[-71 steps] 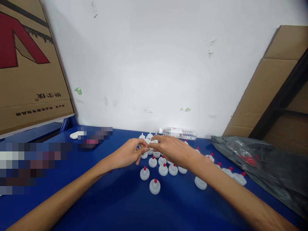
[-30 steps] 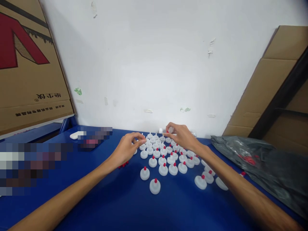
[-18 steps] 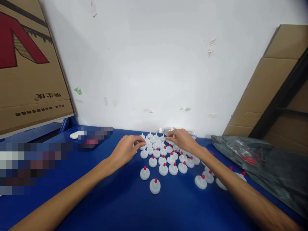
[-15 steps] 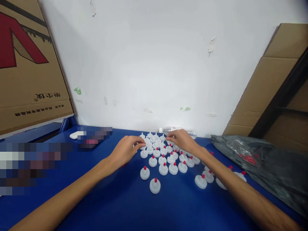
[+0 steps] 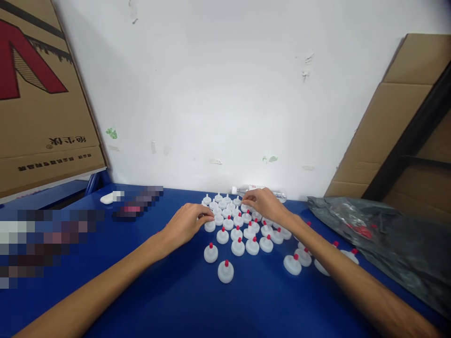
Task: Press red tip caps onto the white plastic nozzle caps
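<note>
Curling at nine o'clock of the white caps (image 5: 237, 247), the left hand (image 5: 185, 225) hides its fingertips; the right hand (image 5: 267, 206), at twelve, likewise, so both grips are unclear.

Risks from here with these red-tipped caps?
1. The right hand reaches to the back of the packed caps; its forearm hangs just over the loose caps and may sweep them.
2. The left hand has its fingers against the cluster's left edge; a nudge may topple neighbours.
3. The water bottle lies on its side behind the rows and may roll in.
</note>
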{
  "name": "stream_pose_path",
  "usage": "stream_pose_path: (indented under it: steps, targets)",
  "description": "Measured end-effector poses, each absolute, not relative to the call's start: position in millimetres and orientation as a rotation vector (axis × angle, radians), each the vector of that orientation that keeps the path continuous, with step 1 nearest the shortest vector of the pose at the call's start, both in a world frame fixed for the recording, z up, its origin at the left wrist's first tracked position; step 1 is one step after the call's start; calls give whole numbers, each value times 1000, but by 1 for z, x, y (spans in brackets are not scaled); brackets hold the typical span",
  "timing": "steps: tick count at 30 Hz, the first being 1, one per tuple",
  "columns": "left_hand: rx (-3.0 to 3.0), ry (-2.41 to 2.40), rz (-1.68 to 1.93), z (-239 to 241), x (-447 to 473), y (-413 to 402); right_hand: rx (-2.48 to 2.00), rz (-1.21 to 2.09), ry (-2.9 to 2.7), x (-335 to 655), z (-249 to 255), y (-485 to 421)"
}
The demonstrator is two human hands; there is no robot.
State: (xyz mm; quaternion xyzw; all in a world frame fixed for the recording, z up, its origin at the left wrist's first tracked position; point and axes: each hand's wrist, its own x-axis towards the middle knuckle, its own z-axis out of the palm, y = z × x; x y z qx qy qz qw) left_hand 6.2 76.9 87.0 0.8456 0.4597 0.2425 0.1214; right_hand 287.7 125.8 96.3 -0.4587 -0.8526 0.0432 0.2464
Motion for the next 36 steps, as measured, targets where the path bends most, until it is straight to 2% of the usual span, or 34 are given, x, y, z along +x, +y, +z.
stream_pose_path:
  steps: [7, 15, 22, 27, 33, 36]
  targets:
    - [2446, 1401, 706, 82, 9, 78, -1305, 109, -2352, 286, 95, 126]
    - [2420, 1447, 667, 84, 12, 79, -1492, -130, -2202, 300, 117, 129]
    - [2487, 1465, 688, 85, 13, 77, -1355, -42, -2233, 276, 135, 107]
    - [2638, 1358, 920, 88, 11, 69, -1178, 205, -2336, 245, 134, 80]
    - [2808, 1036, 1487, 91, 11, 60, -812, 1192, -2142, 227, 133, 60]
    - [2864, 814, 1719, 92, 13, 58, -723, 1367, -1981, 223, 133, 59]
